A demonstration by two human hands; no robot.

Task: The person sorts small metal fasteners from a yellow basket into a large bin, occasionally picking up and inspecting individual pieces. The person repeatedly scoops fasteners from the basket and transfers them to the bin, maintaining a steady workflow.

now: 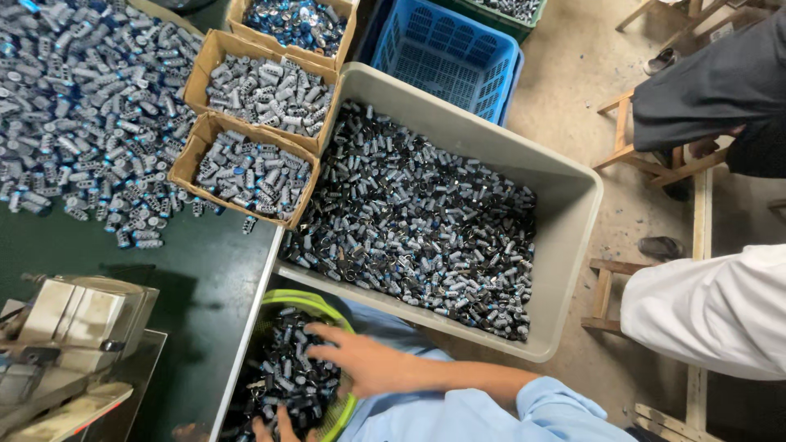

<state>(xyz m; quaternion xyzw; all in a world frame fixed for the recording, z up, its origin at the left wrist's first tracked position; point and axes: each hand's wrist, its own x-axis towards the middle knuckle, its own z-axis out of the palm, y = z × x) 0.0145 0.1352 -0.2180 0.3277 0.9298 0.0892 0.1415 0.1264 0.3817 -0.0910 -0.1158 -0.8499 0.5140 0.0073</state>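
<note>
Nearest, at the bottom edge: only fingertips of the left hand (274, 426) showing, resting among the small dark cylindrical parts (286, 381) in the yellow-green basket (315, 299); impossible to tell how far open or whether anything is held. Just above, right hand (360, 360) laid palm-down on the same parts, fingers spread wide, nothing visibly clasped, pale blue sleeve (491, 413) trailing off to the right. By the look of it, a sifting or gathering step inside the basket; closing on a handful would seem to call for curling those spread fingers down into the loose pile without spilling over the rim. To the left, a beige bench machine (78, 323) on the dark green table (205, 278). Beyond the basket, a big grey tub (565, 245) full of like parts. Farther still, cardboard boxes (205, 135) of grey pieces, a loose heap (74, 106), a blue crate (446, 49). At right, a co-worker's white sleeve (712, 311).
</note>
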